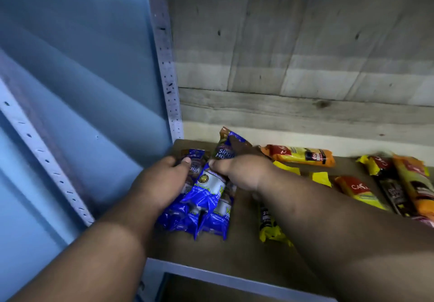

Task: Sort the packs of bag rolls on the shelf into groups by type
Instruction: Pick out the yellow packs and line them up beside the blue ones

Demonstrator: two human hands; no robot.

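Note:
Several blue packs of bag rolls (206, 198) lie bunched at the left end of the brown shelf board (237, 252). My left hand (162, 179) rests on the left side of that bunch, thumb on a blue pack. My right hand (244, 172) grips the top blue-and-white pack, and another blue pack (226, 146) stands tilted just behind it. An orange-and-yellow pack (303, 155) lies at the back. More orange, yellow and dark packs (399, 189) lie at the right. A yellow pack (270, 226) lies partly hidden under my right forearm.
A perforated metal upright (168, 67) and a blue side panel (82, 78) close off the shelf on the left. A wooden plank wall (293, 55) stands behind. The shelf's grey front edge (211, 276) runs below my arms.

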